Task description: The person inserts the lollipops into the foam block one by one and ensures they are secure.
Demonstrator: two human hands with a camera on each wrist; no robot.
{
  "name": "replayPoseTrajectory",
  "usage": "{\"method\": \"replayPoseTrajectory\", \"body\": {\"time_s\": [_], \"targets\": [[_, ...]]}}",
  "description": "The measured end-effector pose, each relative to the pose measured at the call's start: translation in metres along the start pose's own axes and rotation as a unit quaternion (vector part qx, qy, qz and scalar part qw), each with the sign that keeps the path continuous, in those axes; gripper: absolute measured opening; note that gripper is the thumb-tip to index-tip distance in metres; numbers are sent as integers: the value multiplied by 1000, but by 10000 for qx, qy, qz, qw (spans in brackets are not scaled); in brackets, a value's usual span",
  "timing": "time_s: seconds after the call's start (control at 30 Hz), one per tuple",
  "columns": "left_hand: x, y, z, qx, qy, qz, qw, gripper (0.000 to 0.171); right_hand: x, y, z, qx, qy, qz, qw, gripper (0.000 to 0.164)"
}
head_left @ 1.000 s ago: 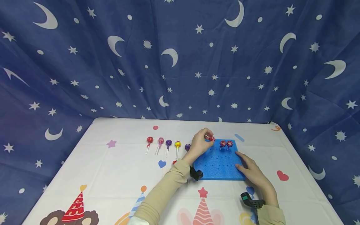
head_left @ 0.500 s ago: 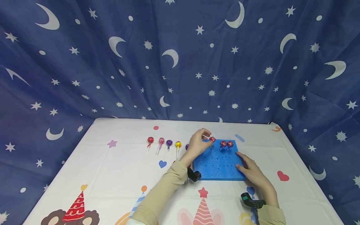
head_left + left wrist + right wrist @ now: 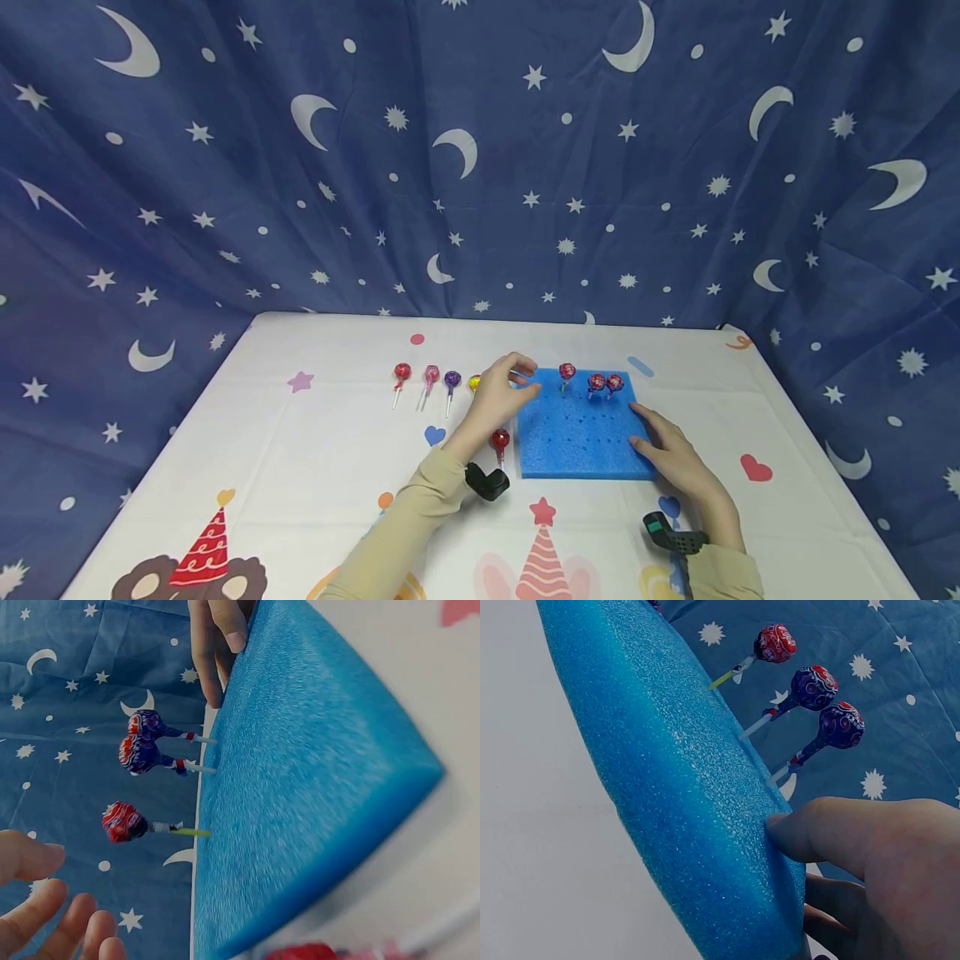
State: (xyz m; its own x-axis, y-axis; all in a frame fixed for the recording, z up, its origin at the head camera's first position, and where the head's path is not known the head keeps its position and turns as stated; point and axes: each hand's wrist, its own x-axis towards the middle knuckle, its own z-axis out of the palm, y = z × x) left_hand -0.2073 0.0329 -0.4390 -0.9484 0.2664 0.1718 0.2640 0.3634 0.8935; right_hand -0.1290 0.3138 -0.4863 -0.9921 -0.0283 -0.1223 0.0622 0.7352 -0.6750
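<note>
Three lollipops stand upright by their sticks in a blue foam block with small holes. One red lollipop on a yellow stick is apart from a pair of red and purple lollipops to its right. My left hand hovers at the block's left edge, fingers spread and holding nothing. In the left wrist view its fingertips are apart from the red lollipop. My right hand rests on the block's right edge, with the thumb on its top surface.
Left of the block lie a red lollipop, a pink lollipop, a purple lollipop and a yellow lollipop, partly hidden by my left hand. Another red lollipop lies near the block's left edge. A patterned curtain hangs behind the table.
My left hand has let go of the red lollipop, which now stands in the foam block, and has drawn back to the left. My right hand has stayed in place.
</note>
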Motion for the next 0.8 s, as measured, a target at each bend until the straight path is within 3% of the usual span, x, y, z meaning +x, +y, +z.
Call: {"method": "replayPoseTrajectory", "body": {"time_s": [0.3,0.8], "targets": [[-24,-6,-20,59,145,-104,9998,25,0,-1,0,6,-5,-8,10000,62],[-49,-28,-44,747,301,-121,9967,17,1,1,1,-12,30,2,10000,62]]}}
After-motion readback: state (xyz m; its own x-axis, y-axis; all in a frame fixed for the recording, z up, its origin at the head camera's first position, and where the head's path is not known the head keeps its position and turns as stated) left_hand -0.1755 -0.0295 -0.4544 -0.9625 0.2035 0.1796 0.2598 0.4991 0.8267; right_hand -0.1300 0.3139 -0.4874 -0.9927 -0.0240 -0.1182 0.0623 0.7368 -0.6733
